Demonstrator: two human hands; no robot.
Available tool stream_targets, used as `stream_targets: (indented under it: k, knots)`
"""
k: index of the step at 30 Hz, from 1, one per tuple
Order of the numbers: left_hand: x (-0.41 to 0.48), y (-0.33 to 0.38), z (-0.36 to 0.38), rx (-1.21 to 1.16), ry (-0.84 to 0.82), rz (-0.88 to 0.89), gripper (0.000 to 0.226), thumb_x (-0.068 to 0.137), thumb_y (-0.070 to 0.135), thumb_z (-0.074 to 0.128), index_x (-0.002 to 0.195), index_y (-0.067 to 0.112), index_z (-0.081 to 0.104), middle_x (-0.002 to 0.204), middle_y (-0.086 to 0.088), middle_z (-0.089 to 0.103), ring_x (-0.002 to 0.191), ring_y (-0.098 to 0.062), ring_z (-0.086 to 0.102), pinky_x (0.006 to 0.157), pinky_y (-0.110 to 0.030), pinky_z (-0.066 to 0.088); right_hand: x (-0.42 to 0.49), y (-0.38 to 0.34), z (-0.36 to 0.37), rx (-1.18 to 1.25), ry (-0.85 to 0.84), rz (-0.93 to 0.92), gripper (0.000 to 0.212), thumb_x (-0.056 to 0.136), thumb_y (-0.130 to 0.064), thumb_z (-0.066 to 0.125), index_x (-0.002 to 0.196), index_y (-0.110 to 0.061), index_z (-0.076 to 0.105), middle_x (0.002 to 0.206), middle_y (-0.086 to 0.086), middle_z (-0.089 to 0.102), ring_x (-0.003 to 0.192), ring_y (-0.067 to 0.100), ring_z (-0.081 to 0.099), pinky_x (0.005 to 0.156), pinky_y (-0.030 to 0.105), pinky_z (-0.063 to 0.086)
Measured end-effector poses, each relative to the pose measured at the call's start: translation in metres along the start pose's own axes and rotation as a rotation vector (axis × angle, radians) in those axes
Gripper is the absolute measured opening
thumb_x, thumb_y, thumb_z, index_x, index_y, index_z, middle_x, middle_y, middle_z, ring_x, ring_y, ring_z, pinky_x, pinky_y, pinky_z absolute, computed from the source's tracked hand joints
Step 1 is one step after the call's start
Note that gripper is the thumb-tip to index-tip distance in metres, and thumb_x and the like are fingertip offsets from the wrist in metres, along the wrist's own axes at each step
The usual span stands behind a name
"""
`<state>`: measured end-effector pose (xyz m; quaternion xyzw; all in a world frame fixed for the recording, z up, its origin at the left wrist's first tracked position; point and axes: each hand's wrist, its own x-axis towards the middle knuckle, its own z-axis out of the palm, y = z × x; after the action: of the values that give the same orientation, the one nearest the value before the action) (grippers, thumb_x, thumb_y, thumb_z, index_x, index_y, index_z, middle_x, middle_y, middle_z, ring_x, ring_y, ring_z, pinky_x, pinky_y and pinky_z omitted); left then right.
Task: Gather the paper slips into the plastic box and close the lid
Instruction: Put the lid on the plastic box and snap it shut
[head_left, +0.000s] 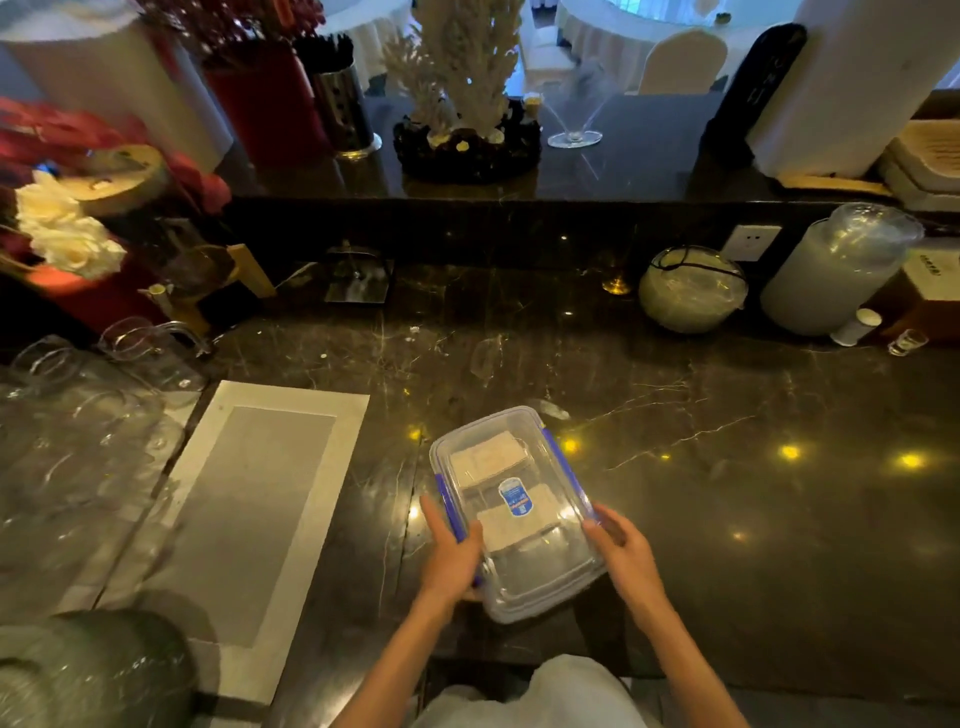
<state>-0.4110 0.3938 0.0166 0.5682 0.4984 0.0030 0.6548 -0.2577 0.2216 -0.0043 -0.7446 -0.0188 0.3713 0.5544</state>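
A clear plastic box (540, 577) with blue side clips rests on the dark marble counter near its front edge. Its clear lid (488, 431) lies on top, with a blue-and-white sticker in the middle. White paper slips (488, 460) show through the lid, stacked inside the box. My left hand (451, 553) grips the box's left side over the blue clip, thumb on the lid. On the right side, my right hand (621, 553) holds the rim with its fingers against the lid's edge.
A white-framed grey mat (249, 514) lies left of the box. Clear glass pitchers (150, 353) and glassware crowd the far left. Round lidded jars (691, 288) stand at the back right. Dark marble counter (753, 493) stretches to the right.
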Motion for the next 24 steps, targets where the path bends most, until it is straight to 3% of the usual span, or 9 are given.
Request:
stream_targets:
  k: [1, 3, 7, 10, 13, 15, 18, 21, 24]
  knots:
    - [-0.002, 0.0, -0.002, -0.066, -0.067, -0.048, 0.098, 0.096, 0.038, 0.059, 0.147, 0.048, -0.024, 0.152, -0.009, 0.041, 0.118, -0.04, 0.061, 0.077, -0.05, 0.062, 0.006, -0.005, -0.002, -0.018, 0.063, -0.014, 0.037, 0.087, -0.026, 0.069, 0.122, -0.027, 0.057, 0.127, 0.009, 0.061, 0.096, 0.007, 0.063, 0.072, 0.018, 0.052]
    - [-0.001, 0.002, -0.001, -0.094, -0.121, -0.085, 0.103, 0.094, 0.035, 0.062, 0.144, 0.05, -0.026, 0.151, -0.012, 0.042, 0.112, -0.038, 0.065, 0.08, -0.053, 0.061, 0.02, -0.019, -0.005, -0.076, 0.164, -0.032, 0.056, 0.082, -0.032, 0.074, 0.133, -0.02, 0.051, 0.137, 0.011, 0.054, 0.11, 0.016, 0.056, 0.087, 0.027, 0.046]
    - [0.012, 0.019, -0.001, -0.045, 0.15, -0.021, 0.108, 0.088, 0.037, 0.069, 0.15, 0.044, -0.019, 0.161, -0.008, 0.019, 0.139, -0.04, 0.039, 0.097, -0.058, 0.048, 0.034, -0.042, 0.0, -0.121, 0.223, -0.024, 0.074, 0.087, -0.036, 0.067, 0.149, -0.017, 0.031, 0.154, 0.011, 0.033, 0.137, 0.027, 0.038, 0.102, 0.037, 0.039]
    - [0.038, 0.04, -0.019, 0.232, 0.264, 0.089, 0.09, 0.093, 0.041, 0.061, 0.156, 0.03, -0.003, 0.164, -0.011, 0.011, 0.145, -0.037, 0.029, 0.111, -0.054, 0.035, 0.019, -0.041, 0.003, 0.006, 0.267, 0.098, 0.083, 0.089, -0.035, 0.065, 0.153, -0.023, 0.015, 0.16, 0.01, 0.02, 0.142, 0.032, 0.03, 0.109, 0.049, 0.035]
    - [0.066, 0.062, -0.037, 0.411, 0.18, 0.16, 0.07, 0.097, 0.039, 0.055, 0.155, 0.018, 0.022, 0.16, -0.014, 0.027, 0.145, -0.032, 0.031, 0.116, -0.048, 0.03, -0.011, -0.022, 0.004, 0.222, 0.147, 0.333, 0.092, 0.085, -0.035, 0.07, 0.152, -0.035, 0.007, 0.156, 0.011, 0.03, 0.134, 0.038, 0.042, 0.103, 0.057, 0.042]
    - [0.079, 0.076, -0.045, 0.402, 0.049, 0.129, 0.063, 0.099, 0.038, 0.053, 0.153, 0.015, 0.03, 0.155, -0.013, 0.038, 0.141, -0.03, 0.039, 0.112, -0.045, 0.034, -0.026, -0.013, 0.008, 0.277, 0.012, 0.463, 0.093, 0.082, -0.033, 0.074, 0.151, -0.035, 0.01, 0.145, 0.009, 0.047, 0.125, 0.036, 0.052, 0.1, 0.058, 0.045]
    - [0.09, 0.09, -0.054, 0.439, -0.141, 0.083, 0.053, 0.101, 0.036, 0.049, 0.148, 0.012, 0.039, 0.148, -0.013, 0.046, 0.133, -0.028, 0.048, 0.105, -0.04, 0.042, -0.024, -0.013, 0.012, 0.271, -0.065, 0.5, 0.07, 0.083, -0.018, 0.073, 0.142, -0.024, 0.035, 0.125, 0.01, 0.062, 0.11, 0.032, 0.062, 0.097, 0.052, 0.048]
    - [0.099, 0.097, -0.057, 0.441, -0.17, 0.061, 0.041, 0.102, 0.028, 0.048, 0.137, 0.009, 0.046, 0.134, -0.015, 0.057, 0.112, -0.023, 0.06, 0.095, -0.04, 0.053, -0.003, -0.03, 0.011, 0.201, -0.006, 0.499, 0.057, 0.081, -0.008, 0.07, 0.132, -0.021, 0.046, 0.113, 0.01, 0.066, 0.103, 0.03, 0.064, 0.096, 0.048, 0.05]
    - [0.109, 0.108, -0.06, 0.408, -0.127, 0.035, 0.037, 0.101, 0.024, 0.051, 0.134, 0.008, 0.047, 0.121, -0.01, 0.06, 0.101, -0.021, 0.062, 0.079, -0.032, 0.055, 0.023, -0.06, 0.009, 0.164, -0.007, 0.419, 0.055, 0.085, -0.003, 0.062, 0.134, -0.022, 0.047, 0.116, 0.01, 0.067, 0.106, 0.028, 0.064, 0.097, 0.046, 0.05]
